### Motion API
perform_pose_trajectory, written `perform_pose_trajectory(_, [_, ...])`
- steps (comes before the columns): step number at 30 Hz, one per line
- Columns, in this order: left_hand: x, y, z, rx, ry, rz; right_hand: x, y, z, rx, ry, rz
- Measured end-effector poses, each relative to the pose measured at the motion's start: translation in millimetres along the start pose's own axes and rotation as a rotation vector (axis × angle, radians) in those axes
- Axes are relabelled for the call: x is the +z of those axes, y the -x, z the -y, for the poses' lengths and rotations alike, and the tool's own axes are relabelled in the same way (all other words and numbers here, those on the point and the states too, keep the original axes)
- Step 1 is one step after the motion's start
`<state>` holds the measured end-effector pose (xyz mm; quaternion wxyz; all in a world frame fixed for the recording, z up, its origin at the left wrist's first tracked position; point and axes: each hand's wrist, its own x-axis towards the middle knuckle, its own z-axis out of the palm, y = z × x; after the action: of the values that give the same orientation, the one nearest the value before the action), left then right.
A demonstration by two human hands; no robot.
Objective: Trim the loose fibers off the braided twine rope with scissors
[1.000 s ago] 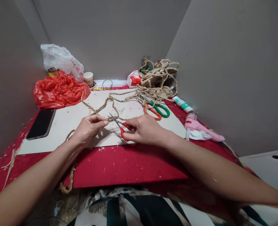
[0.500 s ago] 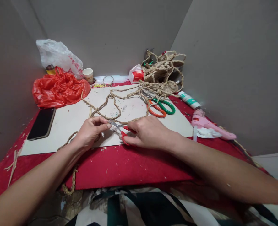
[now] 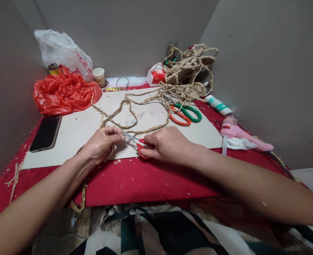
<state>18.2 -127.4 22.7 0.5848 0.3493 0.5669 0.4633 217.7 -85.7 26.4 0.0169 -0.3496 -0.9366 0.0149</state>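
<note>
My right hand [image 3: 169, 143] is closed on the red handles of small scissors [image 3: 141, 148], whose blades point left and reach the fingertips of my left hand. My left hand [image 3: 103, 141] is pinched around part of a braided straw rope, mostly hidden by the fingers. The braided rope [image 3: 152, 129] loops over a white board [image 3: 74, 134] beyond both hands. One end of braid [image 3: 82, 198] hangs over the table's front edge below my left forearm.
Beyond lie a phone [image 3: 46, 134], a red plastic bag [image 3: 66, 92], a paper cup [image 3: 99, 77], green-handled scissors [image 3: 195, 114], orange-handled scissors [image 3: 181, 119] and a heap of rope [image 3: 185, 72]. At right are a white-green roll [image 3: 218, 105] and a pink glue gun [image 3: 241, 134].
The view has tipped slightly, so the table's contents sit higher in it. The scissor handles look a little closer together; both hands keep nearly the same place and hold.
</note>
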Motion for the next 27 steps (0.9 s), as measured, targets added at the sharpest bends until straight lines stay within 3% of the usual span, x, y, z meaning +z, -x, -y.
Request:
perform_pose_trajectory(10, [-0.3, -3, 4, -0.017, -0.012, -0.010, -1, -1, -1, 0.014, -0.081, 0.048])
perform_pose_trajectory(17, [-2.1, -3, 3, -0.001, -0.023, -0.011, 2, -1, -6, 0.009, -0.231, -0.018])
perform_pose_trajectory(21, [-4.3, -4, 1, 0.065, -0.012, -0.032, 7, -5, -10, 0.093, -0.743, -0.115])
perform_pose_trajectory(27, [-5.2, -1, 2, 0.128, -0.074, -0.020, 12, -14, -5, 0.363, -1.650, 0.094])
